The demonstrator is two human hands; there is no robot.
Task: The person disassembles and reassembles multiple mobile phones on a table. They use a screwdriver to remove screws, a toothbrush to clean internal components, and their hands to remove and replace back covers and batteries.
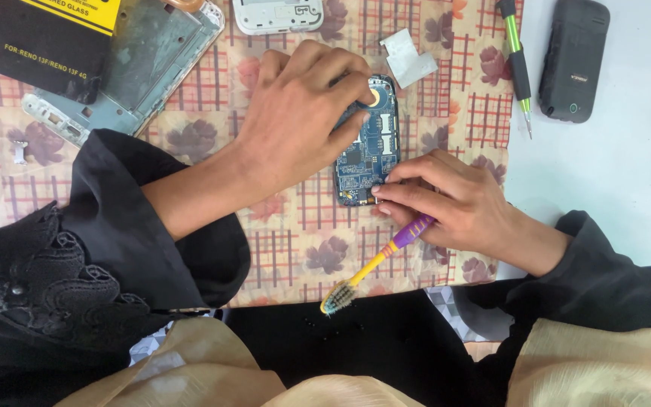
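Above, left hand (299, 120) pins circuit board (368, 143); black-and-yellow package (50, 41) lies top-left.

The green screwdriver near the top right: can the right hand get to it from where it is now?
Probably yes. The green screwdriver lies uncovered at the cloth's edge, above the right hand, with nothing between them. But that hand already holds a toothbrush and touches the blue circuit board, so its grip is occupied.

Left hand (295, 113) covers the board's (371, 154) 9 o'clock side. Right hand (457, 203) hides the toothbrush (374, 264) handle's end. Black pack (50, 41), metal frame (141, 64) and white shell (276, 15) cut off at 12 o'clock. Board parts too small to tell.
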